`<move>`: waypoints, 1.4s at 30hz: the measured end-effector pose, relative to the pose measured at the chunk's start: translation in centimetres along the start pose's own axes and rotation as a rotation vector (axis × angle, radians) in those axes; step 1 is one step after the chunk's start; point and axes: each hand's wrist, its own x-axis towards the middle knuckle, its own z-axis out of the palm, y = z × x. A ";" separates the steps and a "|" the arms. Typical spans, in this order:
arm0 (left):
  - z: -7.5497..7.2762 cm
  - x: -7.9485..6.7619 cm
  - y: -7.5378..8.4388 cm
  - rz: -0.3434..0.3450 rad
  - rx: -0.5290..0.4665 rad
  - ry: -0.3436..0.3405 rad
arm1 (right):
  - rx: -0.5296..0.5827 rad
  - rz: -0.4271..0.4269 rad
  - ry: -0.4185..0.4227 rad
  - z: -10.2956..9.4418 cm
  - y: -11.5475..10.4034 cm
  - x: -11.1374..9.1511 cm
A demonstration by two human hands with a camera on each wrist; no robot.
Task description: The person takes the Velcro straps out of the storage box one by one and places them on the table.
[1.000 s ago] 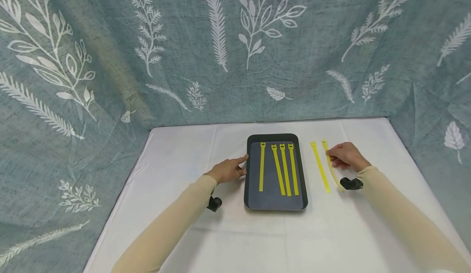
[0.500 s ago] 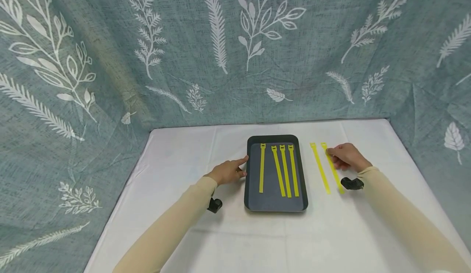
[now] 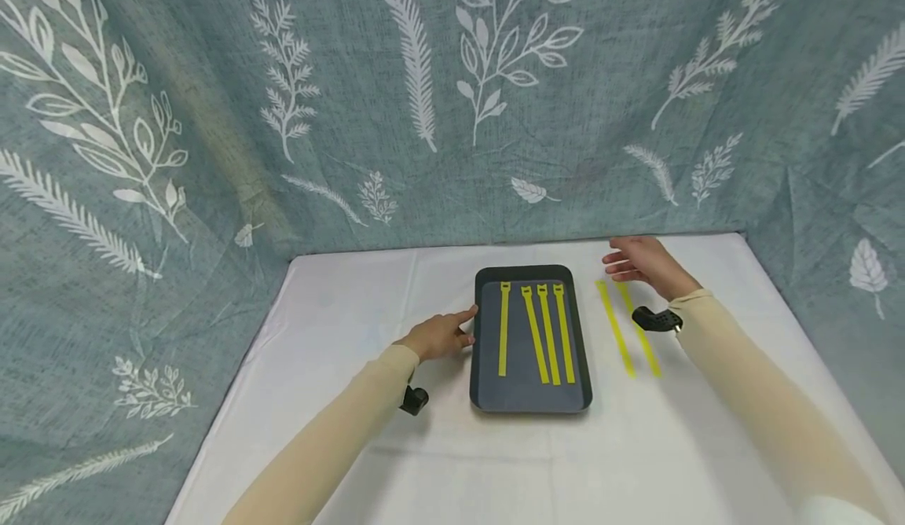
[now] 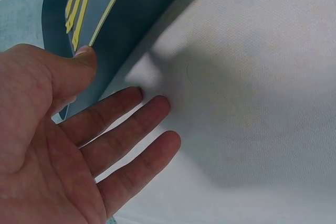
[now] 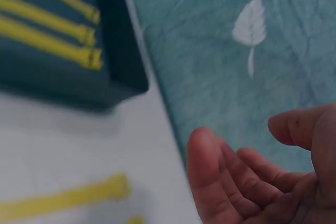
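My left hand (image 3: 437, 335) touches the left wall of a dark rectangular tray (image 3: 478, 368) with its fingertips; in the left wrist view its other fingers (image 4: 126, 124) stretch out, apart from one another, over the white cloth. Inside the tray lie several flat yellow cable straps (image 3: 503, 328) with slotted heads at the far end, one apart on the left, the others grouped on the right. Two more lie side by side right of the tray, a left strap (image 3: 617, 330) and a right strap (image 3: 639, 332). Above their far ends my right hand (image 3: 646, 264) hovers, holding nothing, thumb and fingers apart.
A white cloth (image 3: 339, 297) covers the table. Behind and at both sides hangs a blue-green curtain (image 3: 424, 195) with white leaf prints. A black camera (image 3: 656, 320) sits on the right wrist, another camera (image 3: 414, 399) on the left.
My right hand has let go of the right yellow strap, which now lies flat beside the other one, and has moved up toward the table's far edge. My left hand stays at the tray.
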 end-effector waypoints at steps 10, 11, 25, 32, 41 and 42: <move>0.2 -0.2 0.0 -0.007 -0.016 0.012 | 0.084 -0.057 -0.116 3.9 -5.1 0.8; 0.2 -0.2 0.0 -0.009 -0.017 0.011 | 0.088 -0.058 -0.123 4.4 -5.4 0.9; 0.2 -0.2 0.0 -0.008 -0.005 0.004 | 0.152 0.000 -0.261 10.7 -5.5 1.9; 0.0 -0.5 0.2 -0.006 -0.014 0.000 | 0.144 0.019 -0.297 12.7 -4.5 1.9; 0.0 -0.5 0.0 0.006 -0.010 0.007 | 0.066 0.043 -0.307 14.1 -3.3 2.1; 0.0 -0.5 0.0 0.005 -0.010 0.006 | 0.059 0.046 -0.305 14.2 -3.1 2.1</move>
